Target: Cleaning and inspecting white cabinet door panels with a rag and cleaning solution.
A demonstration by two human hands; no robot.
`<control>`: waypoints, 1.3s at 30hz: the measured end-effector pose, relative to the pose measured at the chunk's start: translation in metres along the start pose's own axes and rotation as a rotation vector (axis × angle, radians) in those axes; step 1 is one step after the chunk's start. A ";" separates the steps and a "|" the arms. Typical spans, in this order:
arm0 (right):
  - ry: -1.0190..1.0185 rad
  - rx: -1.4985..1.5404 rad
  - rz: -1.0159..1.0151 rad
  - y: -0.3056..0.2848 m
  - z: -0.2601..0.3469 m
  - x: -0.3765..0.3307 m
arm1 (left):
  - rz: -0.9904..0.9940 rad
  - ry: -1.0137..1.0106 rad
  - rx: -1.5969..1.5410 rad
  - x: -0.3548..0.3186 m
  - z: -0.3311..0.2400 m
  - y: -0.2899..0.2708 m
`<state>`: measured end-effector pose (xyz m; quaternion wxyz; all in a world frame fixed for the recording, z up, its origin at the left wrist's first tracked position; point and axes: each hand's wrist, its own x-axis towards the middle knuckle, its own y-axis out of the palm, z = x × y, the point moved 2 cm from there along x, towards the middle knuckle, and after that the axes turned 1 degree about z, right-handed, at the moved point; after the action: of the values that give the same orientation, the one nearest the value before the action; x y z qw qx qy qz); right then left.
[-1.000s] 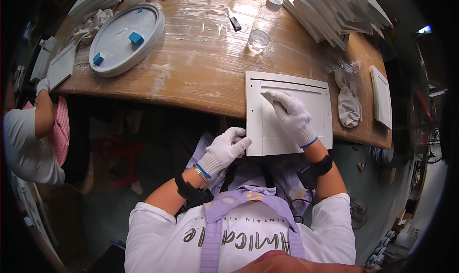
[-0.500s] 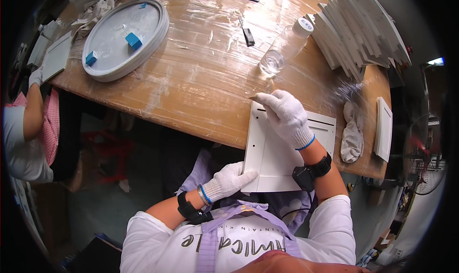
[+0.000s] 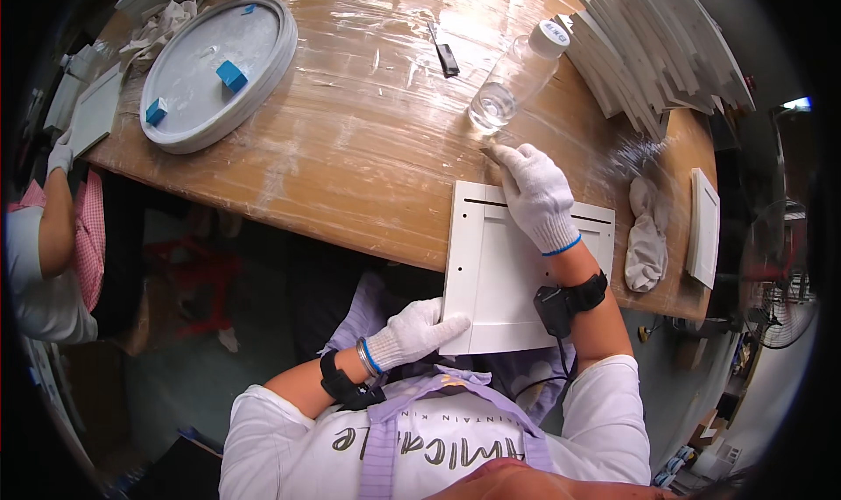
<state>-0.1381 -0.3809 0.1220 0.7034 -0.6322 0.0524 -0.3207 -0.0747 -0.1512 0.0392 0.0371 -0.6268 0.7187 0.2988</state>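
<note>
A white panel (image 3: 512,281) with a raised frame, a dark slot near its far edge and small dark holes lies partly on the table's near edge and partly over my lap. My left hand (image 3: 416,331), in a white knit glove, grips its near left corner, thumb on top. Gloved as well, my right hand (image 3: 534,187) is over the panel's far edge with its fingers pinched. A small tan piece (image 3: 488,151) pokes out of that pinch, too small to name. Just beyond stands a clear bottle (image 3: 517,75) with a white cap and some clear liquid inside.
A stack of white panels (image 3: 653,45) leans at the far right, near a crumpled white cloth (image 3: 646,237). A round grey lid (image 3: 188,88) bearing blue blocks sits at the left. A small black brush-like tool (image 3: 447,59) lies mid-table. Another person's gloved hand (image 3: 60,154) touches a panel.
My right hand has shifted a little to the right and away from me with the tan piece. My left hand keeps its grip on the panel corner. The view has shifted slightly.
</note>
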 end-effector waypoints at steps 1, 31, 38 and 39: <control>0.026 0.147 -0.085 0.000 -0.005 -0.004 | 0.014 -0.043 0.019 0.000 0.001 -0.001; -0.053 0.144 0.106 0.005 0.010 -0.015 | 0.014 -0.039 -0.035 -0.003 0.003 -0.009; 0.846 0.418 -0.203 -0.007 -0.126 -0.033 | -0.023 -0.017 0.019 -0.011 0.002 -0.012; 0.893 0.315 -0.148 -0.017 -0.141 -0.037 | -0.003 -0.049 -0.063 -0.012 0.003 -0.012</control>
<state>-0.2410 -0.4821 0.0979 0.6746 -0.3205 0.2550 -0.6142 -0.0622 -0.1401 0.0372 0.0352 -0.6211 0.7069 0.3366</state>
